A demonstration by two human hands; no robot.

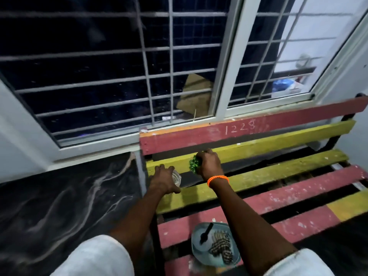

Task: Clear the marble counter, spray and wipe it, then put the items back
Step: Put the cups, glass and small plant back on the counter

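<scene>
Glass tumbler in left hand grip; right hand clenched on green plant, over slatted bench

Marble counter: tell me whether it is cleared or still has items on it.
Cleared: the visible marble counter is bare; its near part is out of view.

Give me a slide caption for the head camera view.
Left hand on a clear glass, right hand on a green plant, over the slatted bench.
</scene>
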